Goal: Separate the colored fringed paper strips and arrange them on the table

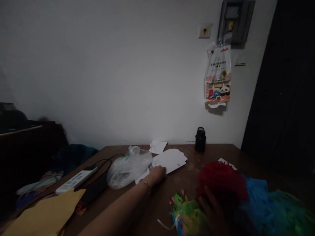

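My left hand (157,175), with a bracelet at its wrist, reaches across the table to a stack of white papers (170,158). Its fingers are curled at the near edge of the stack, partly hidden by the hand itself. Low on the right, my right hand (212,204) is dim and blurred, its fingers stretched against a red bundle of thin strips (220,180). Beside that hand lies a bunch of yellow-green strips (190,211) with a pale ribbon. Blue strips (257,193) and green strips (289,209) spread to the right.
A clear plastic bag (129,167) lies left of the papers. A black bottle-shaped object (200,140) stands near the wall. On the left are a white power strip (76,179), dark cables and a yellow-brown envelope (46,214). A printed bag (218,77) hangs on the wall.
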A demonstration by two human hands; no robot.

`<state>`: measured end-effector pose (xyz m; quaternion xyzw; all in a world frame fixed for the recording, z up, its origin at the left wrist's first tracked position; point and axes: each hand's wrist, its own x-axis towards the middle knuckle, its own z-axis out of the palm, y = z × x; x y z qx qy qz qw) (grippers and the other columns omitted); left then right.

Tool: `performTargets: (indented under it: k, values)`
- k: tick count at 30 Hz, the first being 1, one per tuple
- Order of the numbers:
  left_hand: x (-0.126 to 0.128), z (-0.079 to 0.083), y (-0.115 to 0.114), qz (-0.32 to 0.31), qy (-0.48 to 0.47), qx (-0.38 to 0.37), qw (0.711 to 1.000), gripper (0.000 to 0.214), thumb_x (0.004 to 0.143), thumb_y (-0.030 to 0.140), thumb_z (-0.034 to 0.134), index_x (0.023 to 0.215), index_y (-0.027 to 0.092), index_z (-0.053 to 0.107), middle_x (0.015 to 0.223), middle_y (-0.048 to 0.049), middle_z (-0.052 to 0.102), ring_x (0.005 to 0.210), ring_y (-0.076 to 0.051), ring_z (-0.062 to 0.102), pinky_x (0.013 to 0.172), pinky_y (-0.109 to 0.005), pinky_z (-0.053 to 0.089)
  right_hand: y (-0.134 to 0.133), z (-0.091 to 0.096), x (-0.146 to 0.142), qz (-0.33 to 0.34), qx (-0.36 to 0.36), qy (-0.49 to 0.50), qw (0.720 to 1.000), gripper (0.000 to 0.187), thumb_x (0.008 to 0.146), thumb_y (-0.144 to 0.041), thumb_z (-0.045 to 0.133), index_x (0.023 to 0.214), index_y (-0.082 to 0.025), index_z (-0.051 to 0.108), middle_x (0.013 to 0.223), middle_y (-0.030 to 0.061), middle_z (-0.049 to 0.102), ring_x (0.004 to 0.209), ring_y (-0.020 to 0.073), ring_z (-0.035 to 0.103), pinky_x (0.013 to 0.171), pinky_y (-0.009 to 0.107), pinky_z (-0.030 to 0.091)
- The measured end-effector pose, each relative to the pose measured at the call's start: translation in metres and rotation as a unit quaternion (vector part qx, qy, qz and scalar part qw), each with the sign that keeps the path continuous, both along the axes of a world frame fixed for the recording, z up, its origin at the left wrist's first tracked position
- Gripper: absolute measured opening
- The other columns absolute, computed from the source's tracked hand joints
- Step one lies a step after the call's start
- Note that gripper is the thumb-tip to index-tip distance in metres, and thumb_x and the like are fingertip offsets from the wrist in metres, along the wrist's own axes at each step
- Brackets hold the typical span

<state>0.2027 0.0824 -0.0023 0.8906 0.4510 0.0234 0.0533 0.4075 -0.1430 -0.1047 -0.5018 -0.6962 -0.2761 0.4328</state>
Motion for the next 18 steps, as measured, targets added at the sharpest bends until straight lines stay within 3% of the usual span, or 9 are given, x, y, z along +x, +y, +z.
performTargets:
  k: [3,10,14,18]
  values:
    - [-0.007,0.001,0.009,-0.003,-0.007,-0.026,1.0,0.029,0.091,0.035,0.062,0.113,0.015,0.062,0.115,-0.0048,0.063,0.101,-0.028,0.063,0.084,-0.042,0.054,-0.002,0.004,0.014,0.004,0.002,-0.003,1.0,0.049,0.092,-0.044,0.053,0.137,-0.028,0.048,0.131,0.0085,0.061,0.113,0.0264,0.063,0.084,0.033,0.058]
    - [-0.024,0.015,0.007,0.01,-0.055,-0.05,0.997,0.028,0.093,0.031,0.06,0.117,0.016,0.059,0.116,-0.0083,0.062,0.097,-0.022,0.064,0.082,-0.042,0.055,-0.025,0.028,-0.001,0.029,-0.073,0.012,0.997,0.06,0.093,-0.042,0.051,0.146,-0.02,0.035,0.145,0.0136,0.046,0.126,0.029,0.053,0.095,0.038,0.053]
    - [-0.032,0.042,-0.005,0.067,-0.173,0.0,0.983,0.028,0.093,0.031,0.059,0.117,0.016,0.059,0.117,-0.0084,0.062,0.098,-0.022,0.063,0.083,-0.043,0.055,-0.031,0.043,-0.015,-0.009,-0.056,0.067,0.996,0.053,0.092,-0.036,0.053,0.141,-0.02,0.04,0.14,0.0124,0.051,0.123,0.027,0.055,0.095,0.038,0.053]
    - [-0.071,0.085,-0.032,0.135,-0.341,0.071,0.928,0.028,0.095,0.034,0.055,0.115,0.015,0.058,0.115,-0.0087,0.062,0.1,-0.023,0.062,0.087,-0.045,0.051,-0.032,0.057,-0.024,-0.031,-0.014,0.106,0.994,0.041,0.093,-0.032,0.05,0.133,-0.02,0.048,0.13,0.0118,0.058,0.116,0.0243,0.06,0.09,0.036,0.055]
